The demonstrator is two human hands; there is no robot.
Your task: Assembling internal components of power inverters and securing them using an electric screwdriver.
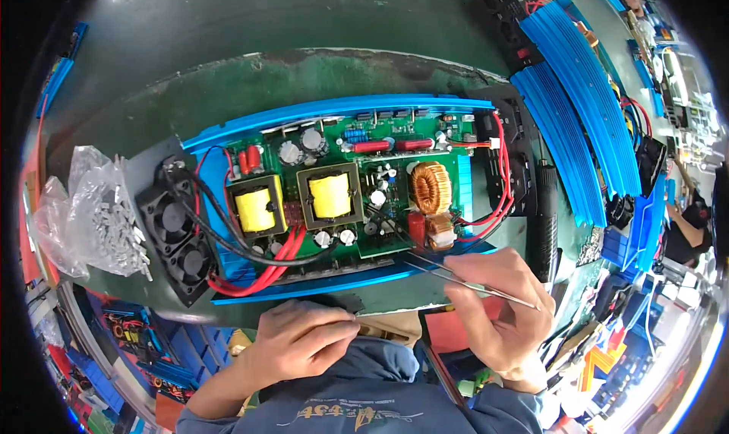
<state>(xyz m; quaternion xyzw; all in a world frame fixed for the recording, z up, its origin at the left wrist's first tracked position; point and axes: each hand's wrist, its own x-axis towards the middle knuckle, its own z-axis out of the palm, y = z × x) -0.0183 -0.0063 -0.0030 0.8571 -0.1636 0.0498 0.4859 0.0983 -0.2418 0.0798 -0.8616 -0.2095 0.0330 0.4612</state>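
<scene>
My right hand [505, 305] grips a pair of metal tweezers [480, 287]. Their tips reach over the near edge of a green circuit board [461, 179], close to a copper-wound coil. The board sits in an open blue metal housing [342, 107] and carries two yellow transformers [331, 196], capacitors and a large copper toroid coil [430, 188]. Thick red cables [285, 255] and black ones run to the left end, beside two black fans [174, 220]. My left hand [304, 341] is closed at the table's front edge, below the housing; whatever its fingertips hold is too small to name.
On the left lies a clear plastic bag [99, 214] of small grey parts. A black-handled tool [545, 221] lies right of the housing. More blue housings [581, 107] are stacked at the right, near a blue bin [626, 248]. The green table [250, 24] extends behind.
</scene>
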